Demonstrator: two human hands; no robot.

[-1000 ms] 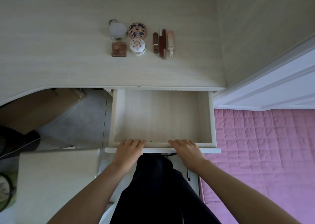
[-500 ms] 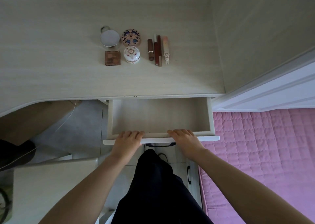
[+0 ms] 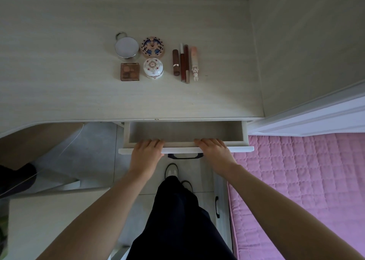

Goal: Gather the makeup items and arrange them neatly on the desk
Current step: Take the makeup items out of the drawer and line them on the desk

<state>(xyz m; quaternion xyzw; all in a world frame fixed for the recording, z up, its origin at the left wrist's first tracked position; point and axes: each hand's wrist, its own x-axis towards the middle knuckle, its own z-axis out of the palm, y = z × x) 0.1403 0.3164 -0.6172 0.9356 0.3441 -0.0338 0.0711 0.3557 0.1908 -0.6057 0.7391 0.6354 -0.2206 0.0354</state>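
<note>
Pale wood desk (image 3: 59, 85): compacts, a lidded jar (image 3: 153, 68) and lipstick tubes (image 3: 184, 64) ranged mid-surface in neat rows. Drawer (image 3: 185, 135) below, partly open. Left hand (image 3: 146, 153) and right hand (image 3: 213, 151), fingers straight, press its front edge.

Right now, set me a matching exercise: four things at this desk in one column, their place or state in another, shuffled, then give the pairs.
Things:
1. square brown palette
2. silver-lidded round tin
3. drawer
4. rabbit-ended pink tube

Places or states:
A. rightmost of the stick-shaped items
B. partly open, both hands on its front edge
C. back row, left of the patterned round compact
D. front row, left of the white domed jar

Pairs: 1-D, 2-C, 3-B, 4-A
</note>
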